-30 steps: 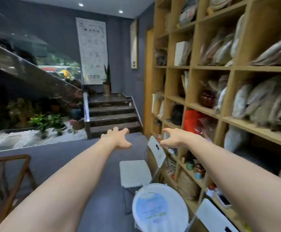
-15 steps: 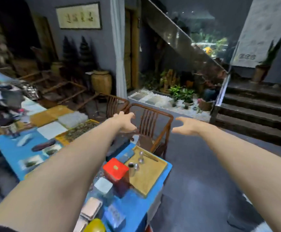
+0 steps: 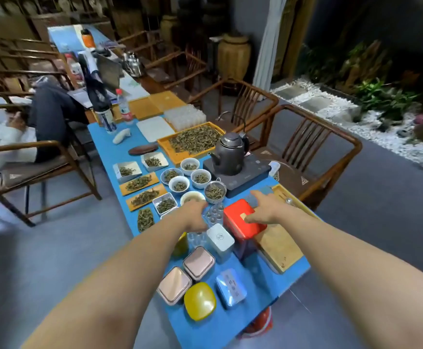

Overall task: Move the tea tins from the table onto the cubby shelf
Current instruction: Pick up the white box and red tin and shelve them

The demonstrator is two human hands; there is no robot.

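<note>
Head view, left hand (image 3: 192, 214) spread empty, right hand (image 3: 262, 210) spread over red tin (image 3: 240, 220)

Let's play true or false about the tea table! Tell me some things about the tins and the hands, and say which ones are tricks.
1. The right hand is over the red tin. True.
2. The yellow tin sits at the near end of the blue table. True.
3. The kettle is bright green. False: it is dark grey.
4. The left hand holds the yellow tin. False: it holds nothing and reaches out farther up the table.
5. Two pink tins stand side by side. True.
</note>
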